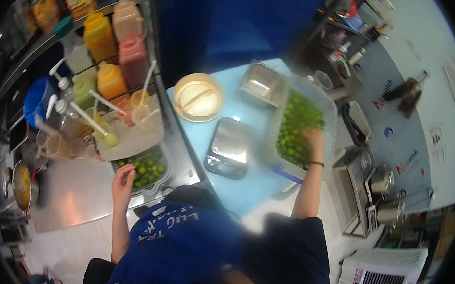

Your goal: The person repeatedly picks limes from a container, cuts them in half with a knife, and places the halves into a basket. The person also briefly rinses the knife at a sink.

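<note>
My right hand (312,141) reaches into a large clear plastic tub of small green citrus fruits (299,115); its fingertips are among the fruits, and whether they grip any is hidden. On the left, my left hand (124,178) is raised with fingers bent at the edge of a smaller basket of green citrus fruits (145,169); no object shows in it. Between the two lies a digital kitchen scale (230,147) on a light blue tabletop (199,140). Behind the scale are a round cream-coloured lid or bowl (199,97) and a rectangular steel pan (264,84).
Squeeze bottles (112,81) and pump bottles stand at the left on a steel counter (71,193). A blue-handled item (287,174) lies by the tub's near edge. At the right are a side table with pots (382,180) and a white air cooler (381,280).
</note>
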### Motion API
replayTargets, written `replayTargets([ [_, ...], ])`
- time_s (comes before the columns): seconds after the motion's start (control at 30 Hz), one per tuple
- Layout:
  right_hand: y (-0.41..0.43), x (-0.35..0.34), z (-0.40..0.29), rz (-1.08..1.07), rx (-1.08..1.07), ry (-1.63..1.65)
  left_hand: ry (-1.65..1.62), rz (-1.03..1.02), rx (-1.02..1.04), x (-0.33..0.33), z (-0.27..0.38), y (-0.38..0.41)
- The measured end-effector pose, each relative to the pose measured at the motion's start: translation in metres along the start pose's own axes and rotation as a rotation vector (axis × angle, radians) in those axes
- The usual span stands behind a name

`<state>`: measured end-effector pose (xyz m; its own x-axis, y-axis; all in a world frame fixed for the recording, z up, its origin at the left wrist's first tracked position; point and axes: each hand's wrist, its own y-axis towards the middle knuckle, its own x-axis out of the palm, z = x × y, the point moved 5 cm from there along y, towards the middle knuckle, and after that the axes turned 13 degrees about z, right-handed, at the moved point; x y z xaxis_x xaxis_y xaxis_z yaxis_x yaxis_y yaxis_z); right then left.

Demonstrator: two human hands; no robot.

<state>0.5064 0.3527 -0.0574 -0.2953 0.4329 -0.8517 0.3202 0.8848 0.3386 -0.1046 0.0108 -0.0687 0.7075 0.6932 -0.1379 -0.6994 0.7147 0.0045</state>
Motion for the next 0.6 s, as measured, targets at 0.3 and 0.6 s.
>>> replayTargets([
  [0.3, -0.213, -0.099, -0.267, -0.821, 0.017, 0.945, -0.209, -0.270, -0.132, 0.032, 0.029, -0.019],
  [0.6, -0.349, -0.012, -0.369, -1.546, 0.155, 1.129, -0.317, -0.339, -0.149, 0.025, 0.043, -0.026],
])
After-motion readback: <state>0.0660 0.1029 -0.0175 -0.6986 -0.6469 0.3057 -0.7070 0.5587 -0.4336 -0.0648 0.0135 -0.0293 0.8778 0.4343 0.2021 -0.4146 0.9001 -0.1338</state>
